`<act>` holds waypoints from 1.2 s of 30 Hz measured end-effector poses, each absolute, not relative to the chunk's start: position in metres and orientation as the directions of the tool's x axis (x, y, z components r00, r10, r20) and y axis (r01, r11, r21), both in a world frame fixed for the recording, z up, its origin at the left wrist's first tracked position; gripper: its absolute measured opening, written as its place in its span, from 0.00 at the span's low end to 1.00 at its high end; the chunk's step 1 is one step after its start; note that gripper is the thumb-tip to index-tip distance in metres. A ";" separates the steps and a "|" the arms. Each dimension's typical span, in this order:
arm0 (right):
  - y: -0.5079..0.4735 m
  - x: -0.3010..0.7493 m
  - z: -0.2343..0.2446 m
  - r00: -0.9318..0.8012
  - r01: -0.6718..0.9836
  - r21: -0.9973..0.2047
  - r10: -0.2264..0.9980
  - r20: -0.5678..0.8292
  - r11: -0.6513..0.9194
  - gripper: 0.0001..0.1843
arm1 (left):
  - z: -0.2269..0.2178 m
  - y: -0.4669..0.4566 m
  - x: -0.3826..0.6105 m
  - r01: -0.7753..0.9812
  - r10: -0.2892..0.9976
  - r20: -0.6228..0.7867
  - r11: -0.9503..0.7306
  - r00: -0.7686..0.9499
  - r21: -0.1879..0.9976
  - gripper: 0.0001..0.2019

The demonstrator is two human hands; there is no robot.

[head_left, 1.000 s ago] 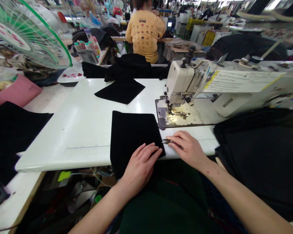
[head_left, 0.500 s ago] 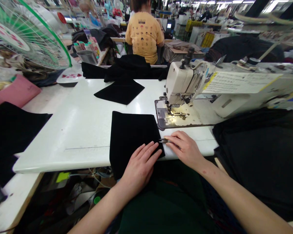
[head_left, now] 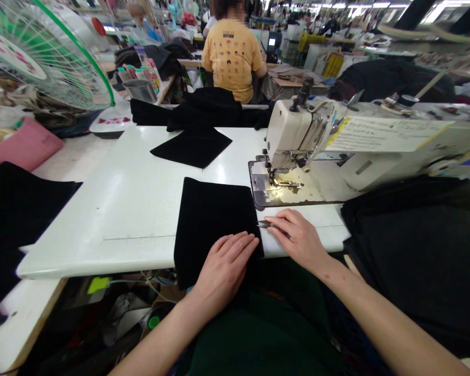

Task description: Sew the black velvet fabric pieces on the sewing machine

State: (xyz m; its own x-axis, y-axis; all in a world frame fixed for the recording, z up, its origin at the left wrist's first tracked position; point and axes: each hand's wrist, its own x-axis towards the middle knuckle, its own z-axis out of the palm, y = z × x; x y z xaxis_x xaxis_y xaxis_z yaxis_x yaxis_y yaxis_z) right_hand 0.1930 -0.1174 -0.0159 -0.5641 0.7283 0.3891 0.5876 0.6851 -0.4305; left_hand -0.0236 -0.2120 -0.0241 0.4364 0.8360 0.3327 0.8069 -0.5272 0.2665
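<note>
A black fabric panel (head_left: 215, 211) lies on the white sewing table (head_left: 137, 198), its near part hanging over the front edge. My left hand (head_left: 229, 261) rests flat on the panel's lower right area, fingers stretched out side by side. Between the thumb and fingers of my right hand (head_left: 297, 237) is a pair of small thread snips (head_left: 263, 223), only their blades showing. The blade tips point left and meet the right edge of the panel. Just behind stands the sewing machine (head_left: 290, 130), its needle area lit, with the panel's corner near the metal plate (head_left: 264, 190).
Another black piece (head_left: 194, 146) lies farther back, before a dark fabric heap (head_left: 207, 107). Stacked black fabric (head_left: 419, 250) is at right, more black cloth (head_left: 23, 209) at left. A green fan (head_left: 50, 57) stands back left. A person in a yellow shirt (head_left: 233, 57) sits ahead.
The black panel has turned slightly, its far edge shifting right. My left fingers have drawn a little closer together and nearer to me. The snips remain at the panel's right edge.
</note>
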 end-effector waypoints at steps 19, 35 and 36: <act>-0.121 0.187 -0.019 -0.562 0.564 -0.437 0.713 0.419 0.701 0.13 | -0.024 -0.209 -0.023 0.796 0.829 0.366 -0.533 0.424 0.286 0.21; -0.121 0.189 -0.019 -0.559 0.506 -0.527 0.725 0.403 0.683 0.12 | -0.010 -0.212 -0.022 0.825 0.880 0.266 -0.466 0.394 0.320 0.22; -0.121 0.189 -0.019 -0.559 0.502 -0.531 0.724 0.404 0.683 0.12 | -0.009 -0.211 -0.022 0.830 0.884 0.257 -0.460 0.392 0.316 0.22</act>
State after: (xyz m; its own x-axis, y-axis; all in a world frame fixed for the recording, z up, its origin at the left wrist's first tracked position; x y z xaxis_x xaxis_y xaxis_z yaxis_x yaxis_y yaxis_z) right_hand 0.1887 -0.1208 -0.0194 -0.5588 0.7243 0.4039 0.5020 0.6831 -0.5305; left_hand -0.0223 -0.2108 -0.0087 0.3917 0.8835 0.2569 0.8300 -0.4598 0.3158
